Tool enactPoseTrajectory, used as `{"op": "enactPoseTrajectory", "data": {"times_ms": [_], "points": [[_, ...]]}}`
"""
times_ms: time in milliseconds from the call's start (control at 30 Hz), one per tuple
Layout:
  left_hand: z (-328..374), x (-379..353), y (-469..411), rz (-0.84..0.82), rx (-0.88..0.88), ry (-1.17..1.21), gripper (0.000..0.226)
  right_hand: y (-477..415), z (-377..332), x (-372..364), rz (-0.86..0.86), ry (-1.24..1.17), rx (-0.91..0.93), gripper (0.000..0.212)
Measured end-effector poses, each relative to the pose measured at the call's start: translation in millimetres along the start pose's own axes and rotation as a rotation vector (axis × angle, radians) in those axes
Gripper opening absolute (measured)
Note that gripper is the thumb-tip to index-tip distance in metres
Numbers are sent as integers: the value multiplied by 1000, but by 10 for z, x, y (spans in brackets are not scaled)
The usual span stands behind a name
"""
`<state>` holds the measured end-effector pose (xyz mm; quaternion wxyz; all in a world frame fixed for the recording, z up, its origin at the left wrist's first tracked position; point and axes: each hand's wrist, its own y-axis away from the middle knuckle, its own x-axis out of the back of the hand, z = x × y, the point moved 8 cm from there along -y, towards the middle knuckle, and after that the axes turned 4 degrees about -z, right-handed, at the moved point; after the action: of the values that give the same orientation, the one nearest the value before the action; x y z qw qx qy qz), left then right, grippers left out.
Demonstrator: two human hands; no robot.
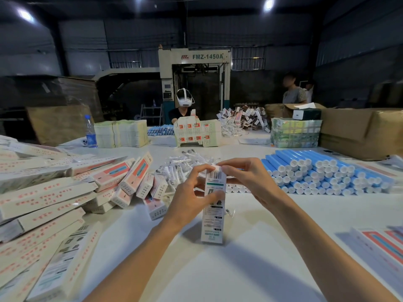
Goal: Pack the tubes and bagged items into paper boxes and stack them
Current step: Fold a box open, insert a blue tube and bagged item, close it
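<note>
The tall white printed paper box [213,205] stands upright on the white worktop [250,269]. The left hand [192,192] grips its side; the right hand's [246,177] fingers [226,168] pinch the top flap. Uneven pressure could crease the flap or tip the box.

white bench [250,269]. paper box [213,205] white with black barcode, green band and teal print; tubes [316,171] light blue with white caps. piled boxes [54,192] white with red print, some pink-and-teal fronts; bottle [90,131] blue.
</note>
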<state>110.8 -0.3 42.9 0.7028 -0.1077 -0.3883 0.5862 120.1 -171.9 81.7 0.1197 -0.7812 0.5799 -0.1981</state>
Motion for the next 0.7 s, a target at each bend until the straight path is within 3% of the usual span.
{"op": "enactPoseTrajectory", "data": {"times_ms": [167, 400, 700], "points": [[53, 64, -9, -14, -43, -28, 77, 6, -109, -17, 44, 34, 51, 14], [19, 128, 22, 26, -26, -27, 75, 44, -161, -115, -42, 170, 73, 20], [-4, 96, 31, 47, -22, 3, 70, 169, -243, -157, 4, 367, 204, 25]]}}
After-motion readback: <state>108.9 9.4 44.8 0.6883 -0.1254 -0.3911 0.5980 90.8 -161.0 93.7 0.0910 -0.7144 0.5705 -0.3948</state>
